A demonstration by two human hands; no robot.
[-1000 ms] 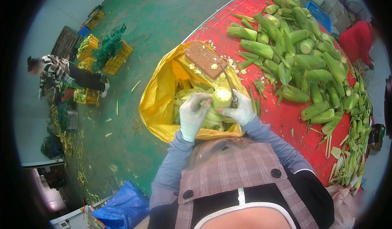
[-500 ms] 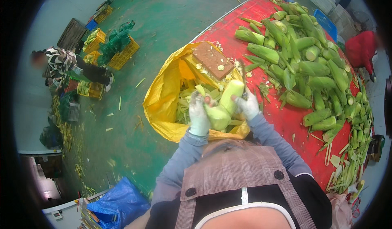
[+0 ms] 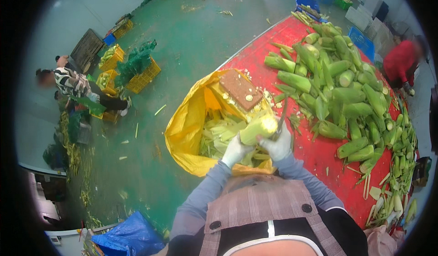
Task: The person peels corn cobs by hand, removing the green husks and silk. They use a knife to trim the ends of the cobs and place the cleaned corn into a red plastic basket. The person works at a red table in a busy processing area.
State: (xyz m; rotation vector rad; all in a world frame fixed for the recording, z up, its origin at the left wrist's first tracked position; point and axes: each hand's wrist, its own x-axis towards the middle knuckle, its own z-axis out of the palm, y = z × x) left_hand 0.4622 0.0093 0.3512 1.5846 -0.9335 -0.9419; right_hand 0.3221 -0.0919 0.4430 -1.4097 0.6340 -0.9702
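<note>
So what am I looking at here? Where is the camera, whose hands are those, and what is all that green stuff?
The camera sits on a person's head and looks down, so the picture bends at its rim. The two gloved hands at the middle are that person's own. The left hand and the right hand together hold a corn cob, partly husked, over a yellow bag that holds pale husks. The right hand also seems to grip a knife, its blade pointing up. A brown cutting board rests at the bag's far rim. To the right is a red table with a pile of green unhusked corn. Another person in red is at the far side, and one more crouches by yellow crates on the green floor.
</note>
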